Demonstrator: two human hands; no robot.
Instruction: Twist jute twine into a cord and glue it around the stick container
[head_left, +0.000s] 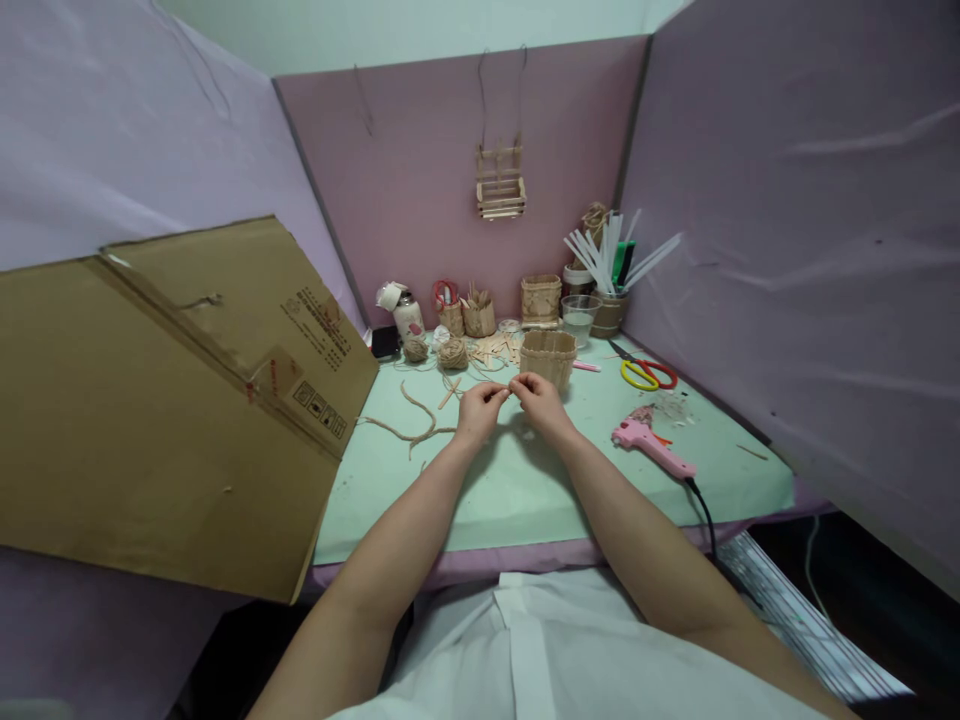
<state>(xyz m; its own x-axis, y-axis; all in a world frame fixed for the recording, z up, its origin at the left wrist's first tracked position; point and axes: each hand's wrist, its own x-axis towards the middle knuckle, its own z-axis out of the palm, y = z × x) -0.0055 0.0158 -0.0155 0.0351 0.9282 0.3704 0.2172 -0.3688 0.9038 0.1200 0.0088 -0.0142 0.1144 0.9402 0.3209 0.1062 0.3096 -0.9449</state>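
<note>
My left hand (pixel 482 408) and my right hand (pixel 538 404) meet fingertip to fingertip over the middle of the table. Both are pinched closed, and whatever lies between the fingers is too small to make out. Just behind my right hand stands a small basket (pixel 548 358) of light wooden sticks, its lower part partly covered by that hand. To the left of my left hand, lengths of brown twine (pixel 420 437) lie loose on the green cloth, with a short wooden stick (pixel 450 393) nearby.
A pink glue gun (pixel 652 446) with a black cord lies at right, below scissors (pixel 649 374). Twine balls (pixel 452 353), a second basket (pixel 541 300), a plastic cup (pixel 579 322) and a pot of glue sticks (pixel 609 312) line the back. A large cardboard sheet (pixel 187 420) leans at left.
</note>
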